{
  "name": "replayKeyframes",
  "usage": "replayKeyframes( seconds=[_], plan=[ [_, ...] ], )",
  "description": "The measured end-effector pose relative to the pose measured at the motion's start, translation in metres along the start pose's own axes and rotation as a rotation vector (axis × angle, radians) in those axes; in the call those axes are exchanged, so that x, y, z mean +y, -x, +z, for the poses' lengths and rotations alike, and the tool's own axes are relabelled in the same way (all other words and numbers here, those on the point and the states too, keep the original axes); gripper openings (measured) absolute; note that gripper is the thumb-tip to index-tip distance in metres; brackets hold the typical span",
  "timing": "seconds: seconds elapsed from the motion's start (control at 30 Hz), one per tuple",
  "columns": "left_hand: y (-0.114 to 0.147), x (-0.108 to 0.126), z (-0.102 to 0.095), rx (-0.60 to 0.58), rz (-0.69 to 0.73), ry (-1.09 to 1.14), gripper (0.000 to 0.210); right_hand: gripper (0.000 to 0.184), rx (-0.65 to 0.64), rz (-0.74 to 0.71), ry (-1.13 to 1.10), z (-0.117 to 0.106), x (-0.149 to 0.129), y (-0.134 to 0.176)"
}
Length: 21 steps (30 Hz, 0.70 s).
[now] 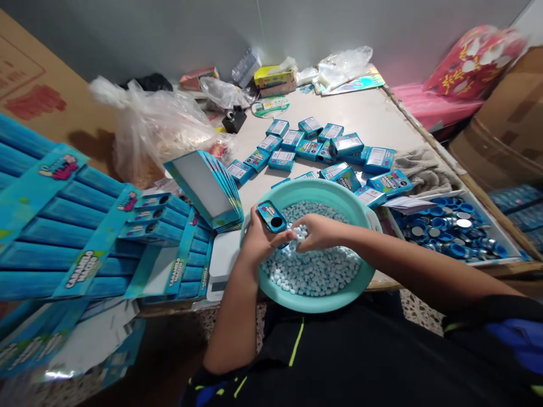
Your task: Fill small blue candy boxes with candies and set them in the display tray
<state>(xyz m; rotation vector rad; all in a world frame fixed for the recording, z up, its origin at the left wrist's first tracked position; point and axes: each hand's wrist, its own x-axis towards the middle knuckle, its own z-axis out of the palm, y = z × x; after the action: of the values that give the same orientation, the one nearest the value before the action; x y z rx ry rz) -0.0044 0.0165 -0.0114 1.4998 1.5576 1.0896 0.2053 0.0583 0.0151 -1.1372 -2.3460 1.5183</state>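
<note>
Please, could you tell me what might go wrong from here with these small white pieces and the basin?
Some white pieces may slip from the right hand beside the small blue box in the left hand, probably falling into the basin.

The green basin appears to reach past the front edge of the table; a push could tip it.

The tilted blue trays near the left hand might slide if bumped.

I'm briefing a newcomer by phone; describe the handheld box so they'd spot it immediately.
Find the round turquoise basin of pale pellets at the table's near edge. Over its left side, the left hand's grip holds a small blue box, dark circle showing. Similar boxes lie beyond; only this one is held.
</note>
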Motion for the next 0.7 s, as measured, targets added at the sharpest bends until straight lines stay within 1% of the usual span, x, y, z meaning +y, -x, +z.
replayKeyframes(
  seconds=[0.1,0.17,0.27,0.33,0.4,0.5,0.6,0.7],
  plan=[
    [-0.001,0.002,0.004,-0.058,-0.067,0.016,0.105,0.024,0.11,-0.045,-0.145,-0.009,-0.001,0.006],
    [0.0,0.006,0.005,-0.046,-0.098,-0.04,0.11,0.023,0.173,-0.081,-0.255,-0.014,-0.002,0.011],
    [0.002,0.013,0.006,0.005,-0.079,-0.105,0.11,0.023,0.254,-0.113,-0.405,-0.019,-0.003,0.015],
    [0.004,0.018,0.008,-0.007,-0.058,-0.129,0.107,0.028,0.317,-0.118,-0.501,-0.02,-0.005,0.014],
    [0.005,0.023,0.011,-0.043,-0.066,-0.189,0.108,0.033,0.397,-0.138,-0.61,-0.018,-0.01,0.01],
    [0.008,0.028,0.017,-0.116,-0.101,-0.273,0.11,0.035,0.51,-0.194,-0.808,-0.011,-0.022,-0.001],
    [0.01,0.032,0.019,-0.184,-0.119,-0.317,0.109,0.034,0.555,-0.192,-0.988,-0.001,-0.036,-0.01],
    [0.011,0.034,0.018,-0.235,-0.127,-0.342,0.104,0.03,0.599,-0.177,-1.073,0.008,-0.045,-0.013]
  ],
)
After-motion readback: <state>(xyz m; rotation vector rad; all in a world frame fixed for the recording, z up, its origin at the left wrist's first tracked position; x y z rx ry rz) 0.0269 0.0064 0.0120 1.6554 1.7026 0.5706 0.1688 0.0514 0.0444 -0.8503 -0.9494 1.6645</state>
